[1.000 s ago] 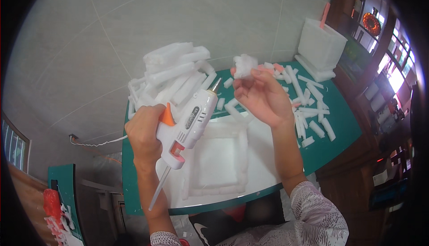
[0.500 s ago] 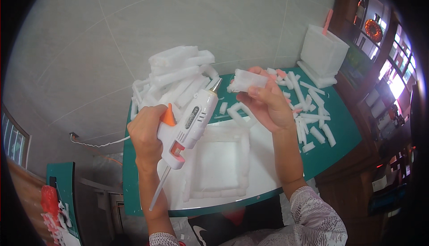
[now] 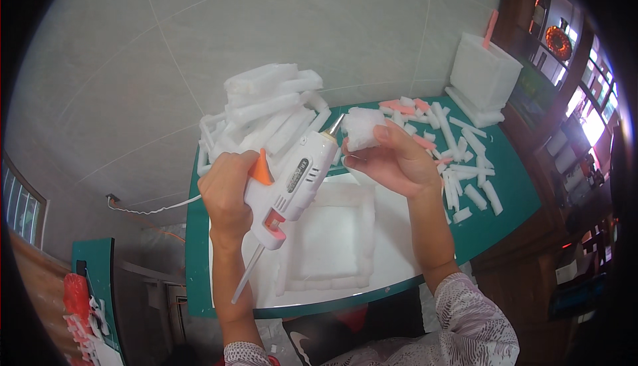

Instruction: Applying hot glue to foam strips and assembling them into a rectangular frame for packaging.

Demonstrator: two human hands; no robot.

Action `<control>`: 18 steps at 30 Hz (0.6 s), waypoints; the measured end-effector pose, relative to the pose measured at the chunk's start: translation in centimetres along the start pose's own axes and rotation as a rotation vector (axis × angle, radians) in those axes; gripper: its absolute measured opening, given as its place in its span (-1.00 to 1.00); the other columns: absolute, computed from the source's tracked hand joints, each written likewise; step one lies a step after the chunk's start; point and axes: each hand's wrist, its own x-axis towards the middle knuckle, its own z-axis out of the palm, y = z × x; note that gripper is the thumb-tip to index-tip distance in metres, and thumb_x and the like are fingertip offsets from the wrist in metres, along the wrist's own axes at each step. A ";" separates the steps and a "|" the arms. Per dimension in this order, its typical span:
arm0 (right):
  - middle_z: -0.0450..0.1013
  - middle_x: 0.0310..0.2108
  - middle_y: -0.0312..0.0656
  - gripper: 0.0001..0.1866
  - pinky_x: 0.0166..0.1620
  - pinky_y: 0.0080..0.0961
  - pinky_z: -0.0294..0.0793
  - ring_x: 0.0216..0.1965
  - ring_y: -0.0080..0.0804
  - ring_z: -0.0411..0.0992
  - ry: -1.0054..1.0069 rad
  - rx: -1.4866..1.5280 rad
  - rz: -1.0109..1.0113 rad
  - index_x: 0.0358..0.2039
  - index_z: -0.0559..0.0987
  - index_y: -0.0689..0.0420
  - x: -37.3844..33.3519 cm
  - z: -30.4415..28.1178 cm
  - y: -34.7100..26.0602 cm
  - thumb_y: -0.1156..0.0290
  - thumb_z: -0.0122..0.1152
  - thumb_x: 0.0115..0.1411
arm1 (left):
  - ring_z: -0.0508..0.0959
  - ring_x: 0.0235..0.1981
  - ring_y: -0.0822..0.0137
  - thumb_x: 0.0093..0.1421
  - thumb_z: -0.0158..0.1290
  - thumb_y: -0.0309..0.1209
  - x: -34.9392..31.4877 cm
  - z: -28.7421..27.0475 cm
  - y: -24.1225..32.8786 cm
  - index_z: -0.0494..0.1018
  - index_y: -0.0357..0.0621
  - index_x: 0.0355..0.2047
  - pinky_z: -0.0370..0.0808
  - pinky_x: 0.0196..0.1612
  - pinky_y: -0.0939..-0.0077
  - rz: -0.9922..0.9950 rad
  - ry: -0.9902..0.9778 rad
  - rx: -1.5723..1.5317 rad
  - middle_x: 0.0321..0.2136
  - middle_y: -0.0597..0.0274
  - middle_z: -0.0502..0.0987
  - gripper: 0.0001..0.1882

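Note:
My left hand (image 3: 229, 190) is wrapped round the handle of a white hot glue gun (image 3: 292, 183) with an orange trigger. A clear glue stick (image 3: 247, 274) sticks out of its back end. The gun's metal nozzle points up and right, close beside a white foam piece (image 3: 364, 126). My right hand (image 3: 402, 160) pinches that piece between thumb and fingers, above the table. Below both hands, a square frame of white foam strips (image 3: 367, 233) lies on a white board (image 3: 395, 246).
White foam pieces (image 3: 269, 93) are piled at the back left of the green table (image 3: 512, 186). Several white and pink foam scraps (image 3: 458, 140) lie on the right. A white foam box (image 3: 484, 70) stands at the back right corner. A white cord (image 3: 156, 212) runs to the wall.
The foam piece has been turned in my right hand and shows a broader face. The glue gun has moved slightly right, bringing its nozzle nearer to the piece.

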 end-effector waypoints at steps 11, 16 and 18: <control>0.39 -0.05 -0.12 -0.53 0.09 -0.30 0.26 0.00 -0.33 0.33 -0.079 0.097 0.067 0.02 0.40 0.20 0.2 -0.1 0.3 0.24 0.26 0.17 | 0.48 -0.57 0.30 -0.09 0.13 -0.61 -0.3 0.3 0.1 0.47 -0.28 -0.32 0.37 -0.52 0.57 -0.008 -0.057 0.093 -0.57 0.18 0.43 -0.75; 0.41 -0.08 -0.15 -0.61 0.06 -0.31 0.27 -0.04 -0.36 0.35 -0.044 0.106 0.083 -0.05 0.45 0.19 0.1 -0.1 0.4 0.26 0.26 0.18 | 0.47 -0.56 0.30 -0.10 0.17 -0.65 -0.5 0.5 0.1 0.47 -0.27 -0.32 0.36 -0.52 0.55 -0.008 -0.037 0.085 -0.58 0.18 0.42 -0.73; 0.42 -0.09 -0.16 -0.62 0.05 -0.32 0.28 -0.06 -0.37 0.35 -0.040 0.112 0.081 -0.06 0.46 0.18 0.2 0.1 0.5 0.26 0.26 0.18 | 0.46 -0.57 0.30 -0.10 0.19 -0.66 -0.5 0.5 0.1 0.47 -0.26 -0.32 0.36 -0.52 0.55 -0.006 -0.032 0.090 -0.58 0.18 0.41 -0.72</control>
